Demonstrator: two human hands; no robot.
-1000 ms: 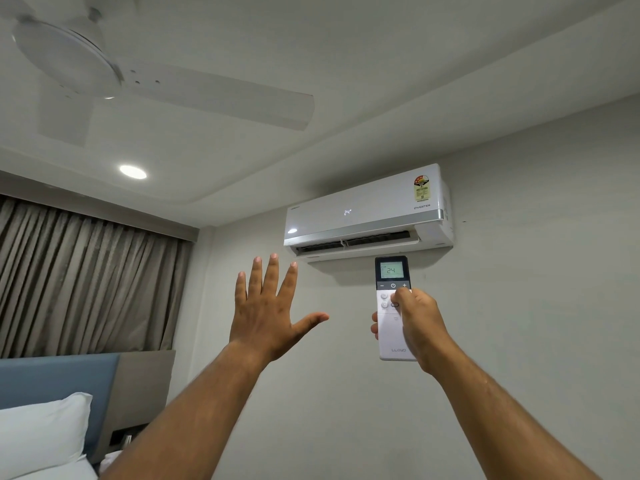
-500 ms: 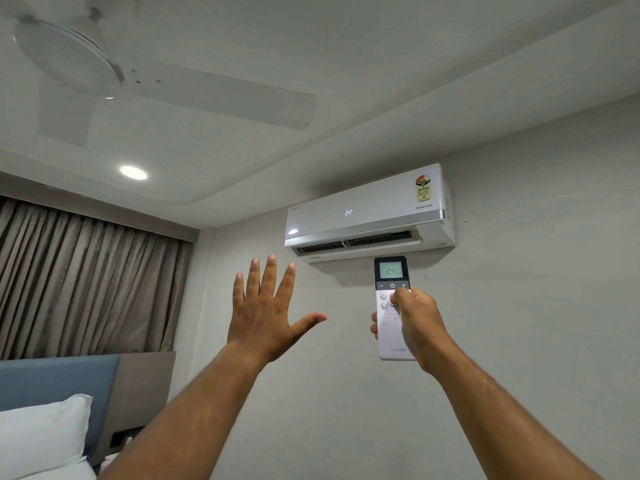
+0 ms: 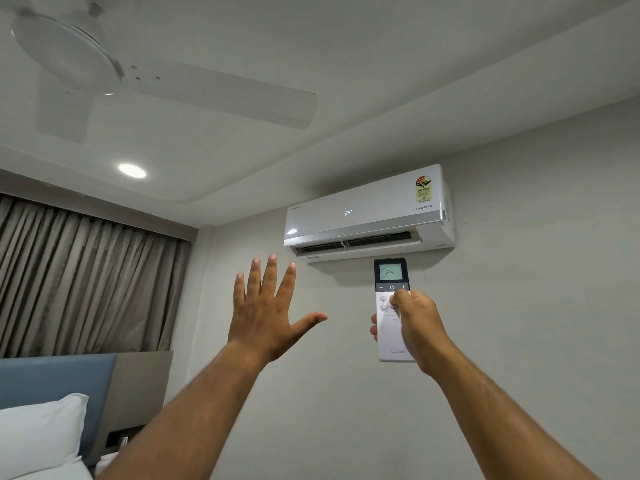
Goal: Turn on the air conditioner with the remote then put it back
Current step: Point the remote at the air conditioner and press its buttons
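A white air conditioner (image 3: 367, 213) hangs high on the wall, its front showing a lit 24 and its bottom flap open. Just below it I hold a white remote (image 3: 389, 336) upright in my right hand (image 3: 420, 323), thumb resting on the buttons under the power key. The remote's dark top has a lit screen reading 24. My left hand (image 3: 266, 313) is raised to the left of the remote, palm toward the wall, fingers spread and holding nothing.
A white ceiling fan (image 3: 104, 67) is overhead at top left, with a round ceiling light (image 3: 132, 170) beyond it. Brown curtains (image 3: 83, 282) cover the left wall. A blue headboard (image 3: 52, 382) and white pillow (image 3: 38, 434) sit at bottom left.
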